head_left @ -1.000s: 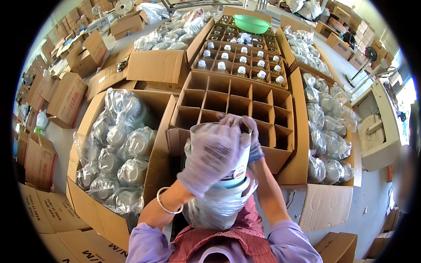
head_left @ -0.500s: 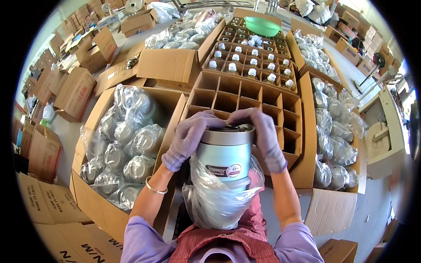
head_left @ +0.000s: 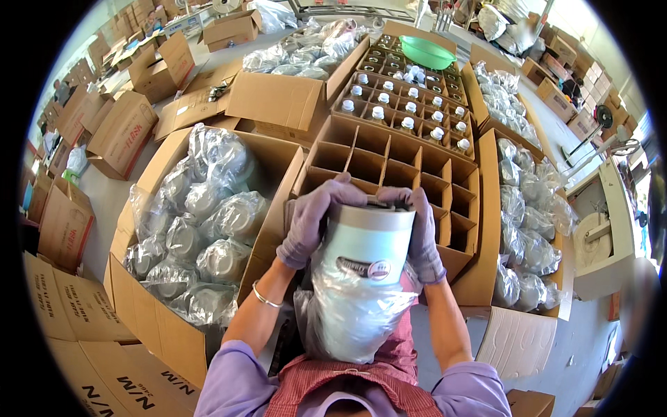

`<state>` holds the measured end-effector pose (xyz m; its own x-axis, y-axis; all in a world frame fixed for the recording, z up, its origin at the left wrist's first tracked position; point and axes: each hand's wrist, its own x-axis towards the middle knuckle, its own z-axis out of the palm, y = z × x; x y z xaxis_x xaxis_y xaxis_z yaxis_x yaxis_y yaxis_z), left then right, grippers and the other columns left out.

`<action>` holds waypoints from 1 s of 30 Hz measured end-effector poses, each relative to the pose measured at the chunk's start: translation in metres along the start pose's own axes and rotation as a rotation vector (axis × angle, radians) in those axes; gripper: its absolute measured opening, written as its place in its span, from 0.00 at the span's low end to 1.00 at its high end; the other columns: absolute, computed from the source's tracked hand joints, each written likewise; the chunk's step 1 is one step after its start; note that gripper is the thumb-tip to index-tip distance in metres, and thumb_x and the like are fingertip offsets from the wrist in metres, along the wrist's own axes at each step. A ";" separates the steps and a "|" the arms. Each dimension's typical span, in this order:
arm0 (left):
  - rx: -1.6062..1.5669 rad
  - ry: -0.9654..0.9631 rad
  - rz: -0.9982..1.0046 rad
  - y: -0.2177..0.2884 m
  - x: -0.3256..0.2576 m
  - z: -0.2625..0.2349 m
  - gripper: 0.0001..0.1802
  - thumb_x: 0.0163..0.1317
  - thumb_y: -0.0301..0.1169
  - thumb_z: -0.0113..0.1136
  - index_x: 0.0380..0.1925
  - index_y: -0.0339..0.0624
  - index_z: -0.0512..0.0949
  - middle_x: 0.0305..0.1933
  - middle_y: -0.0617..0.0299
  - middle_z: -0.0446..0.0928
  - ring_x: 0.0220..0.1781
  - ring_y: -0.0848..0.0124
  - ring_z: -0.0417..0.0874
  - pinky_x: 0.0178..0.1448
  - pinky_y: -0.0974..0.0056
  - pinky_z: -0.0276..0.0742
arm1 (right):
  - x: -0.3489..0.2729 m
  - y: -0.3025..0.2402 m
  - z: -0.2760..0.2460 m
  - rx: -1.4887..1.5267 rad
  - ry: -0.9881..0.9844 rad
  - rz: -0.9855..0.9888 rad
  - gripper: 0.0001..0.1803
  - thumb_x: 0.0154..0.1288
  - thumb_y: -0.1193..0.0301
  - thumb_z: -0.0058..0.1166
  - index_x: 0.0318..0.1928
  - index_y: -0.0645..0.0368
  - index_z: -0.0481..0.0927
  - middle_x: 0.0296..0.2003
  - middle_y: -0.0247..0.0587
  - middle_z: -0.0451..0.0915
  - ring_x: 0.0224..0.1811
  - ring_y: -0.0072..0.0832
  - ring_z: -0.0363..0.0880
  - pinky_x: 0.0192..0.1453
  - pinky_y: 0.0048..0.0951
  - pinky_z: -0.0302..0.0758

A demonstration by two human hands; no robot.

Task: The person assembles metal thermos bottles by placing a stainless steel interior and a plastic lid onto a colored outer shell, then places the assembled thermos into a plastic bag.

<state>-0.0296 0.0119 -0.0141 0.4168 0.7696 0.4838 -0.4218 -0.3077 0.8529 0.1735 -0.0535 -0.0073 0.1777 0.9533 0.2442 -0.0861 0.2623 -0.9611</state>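
Observation:
In front of my chest stands a light-blue flask body (head_left: 365, 243) with a grey collar (head_left: 372, 218) and a dark label on its side. A clear plastic bag (head_left: 358, 323) wraps its lower part. My left hand (head_left: 313, 219), in a purple-grey glove, curls over the collar's left side. My right hand (head_left: 421, 236), gloved alike, grips the right side, its fingers over the far edge. What lies in the flask's mouth is mostly hidden by the collar and my fingers. Just beyond is a carton with cardboard dividers (head_left: 366, 165), its near cells without bottles.
On the left, an open carton (head_left: 163, 321) holds several bagged flasks (head_left: 183, 240); a similar carton (head_left: 479, 278) stands right. White-capped bottles (head_left: 408, 124) fill divided cells farther off, beside a green basin (head_left: 427, 53). A grey machine (head_left: 597, 229) stands at far right.
The flask body now sits lower in its bag, which covers more of its side. My right hand has come down along the collar, and the whole view has shifted slightly.

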 end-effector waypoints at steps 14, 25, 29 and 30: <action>0.365 0.013 0.192 0.157 0.029 0.039 0.07 0.66 0.25 0.60 0.42 0.36 0.82 0.35 0.65 0.83 0.36 0.78 0.83 0.40 0.74 0.80 | -0.033 -0.123 -0.002 -0.988 -0.463 -0.403 0.52 0.39 0.41 0.73 0.60 0.63 0.73 0.50 0.52 0.77 0.52 0.50 0.77 0.60 0.42 0.72; 1.445 -0.713 0.210 0.076 -0.048 -0.051 0.35 0.64 0.35 0.62 0.70 0.41 0.62 0.69 0.51 0.66 0.70 0.63 0.66 0.73 0.59 0.64 | -0.090 0.004 -0.119 -0.885 0.553 0.296 0.33 0.67 0.49 0.53 0.22 0.72 0.79 0.14 0.53 0.73 0.19 0.34 0.72 0.28 0.43 0.69; -0.212 0.127 -0.744 0.097 -0.130 -0.025 0.26 0.68 0.32 0.54 0.64 0.36 0.66 0.59 0.52 0.74 0.60 0.63 0.75 0.65 0.58 0.73 | -0.070 0.033 -0.132 -0.981 0.210 0.291 0.39 0.70 0.43 0.45 0.40 0.79 0.78 0.26 0.66 0.80 0.30 0.51 0.82 0.36 0.46 0.75; -0.114 0.149 -0.702 0.089 -0.133 -0.033 0.25 0.68 0.32 0.54 0.64 0.36 0.67 0.58 0.51 0.75 0.59 0.63 0.76 0.63 0.58 0.74 | -0.056 0.033 -0.128 -1.048 0.207 0.234 0.38 0.71 0.44 0.46 0.39 0.79 0.78 0.26 0.65 0.80 0.31 0.47 0.83 0.36 0.44 0.75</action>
<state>-0.1487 -0.0995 -0.0092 0.5091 0.8350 -0.2086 -0.1804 0.3405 0.9228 0.2859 -0.1169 -0.0689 0.4355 0.8935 0.1094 0.7207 -0.2733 -0.6371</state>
